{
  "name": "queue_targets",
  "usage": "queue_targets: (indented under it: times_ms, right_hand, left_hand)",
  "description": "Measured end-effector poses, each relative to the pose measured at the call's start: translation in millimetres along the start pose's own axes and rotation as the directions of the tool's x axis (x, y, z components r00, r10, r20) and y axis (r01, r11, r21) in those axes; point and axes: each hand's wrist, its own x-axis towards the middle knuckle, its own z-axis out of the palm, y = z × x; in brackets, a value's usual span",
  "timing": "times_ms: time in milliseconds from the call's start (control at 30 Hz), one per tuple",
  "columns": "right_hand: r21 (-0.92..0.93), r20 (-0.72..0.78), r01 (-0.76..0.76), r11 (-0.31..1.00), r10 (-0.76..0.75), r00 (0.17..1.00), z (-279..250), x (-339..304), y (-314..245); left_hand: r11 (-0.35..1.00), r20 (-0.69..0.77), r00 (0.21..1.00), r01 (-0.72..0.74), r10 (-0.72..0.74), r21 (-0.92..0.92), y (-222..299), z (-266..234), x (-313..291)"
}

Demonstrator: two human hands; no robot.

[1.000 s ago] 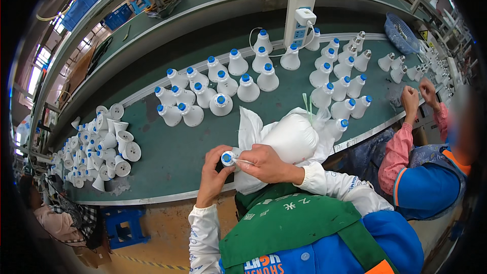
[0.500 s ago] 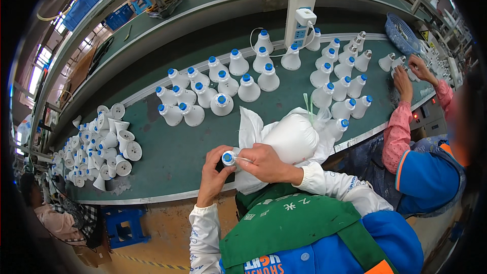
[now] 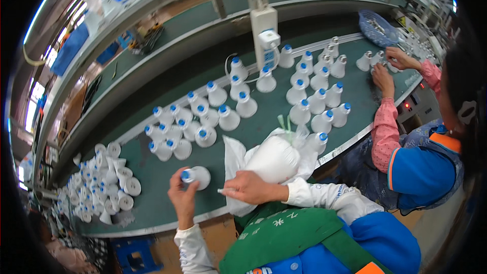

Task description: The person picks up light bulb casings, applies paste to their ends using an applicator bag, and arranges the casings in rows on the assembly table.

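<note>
Head view is showing your left hand (image 3: 183, 198) pinching a white cone (image 3: 197, 176) by its blue cap over the green table (image 3: 152, 182), while your right hand (image 3: 247, 187) is pressing closed on a plastic bag (image 3: 238, 157) just beside it.

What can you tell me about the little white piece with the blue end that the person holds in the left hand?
The white cone-shaped piece has a blue cap at its narrow end and looks like smooth plastic. It lies tilted on its side just over the green belt, blue end pointing left. The left hand grips it from below at the cap end; the right hand lies beside it, apart.
</note>
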Motion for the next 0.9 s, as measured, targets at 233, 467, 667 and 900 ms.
queue_targets:
  times_ms: [233,467,667,900]
  right_hand:
    - [-0.043,-0.019,-0.002,0.999,0.001,1.000,7.5,-5.4,8.5]
    - [0.036,0.033,0.127,0.991,-0.128,0.991,19.4,-6.2,23.1]
    - [0.010,-0.187,0.240,0.971,-0.234,0.954,51.3,-8.0,37.3]
    - [0.056,0.062,0.147,0.988,-0.150,0.987,4.5,-8.9,16.7]
  left_hand:
    - [0.985,0.285,0.944,-0.148,0.167,-0.088,101.4,74.0,57.4]
    - [0.954,0.510,0.834,-0.288,0.208,0.082,115.0,235.9,101.5]
    - [0.908,0.329,0.900,-0.365,0.288,0.205,60.1,305.0,128.8]
    - [0.901,0.494,0.864,-0.286,0.096,0.326,112.1,266.8,124.7]
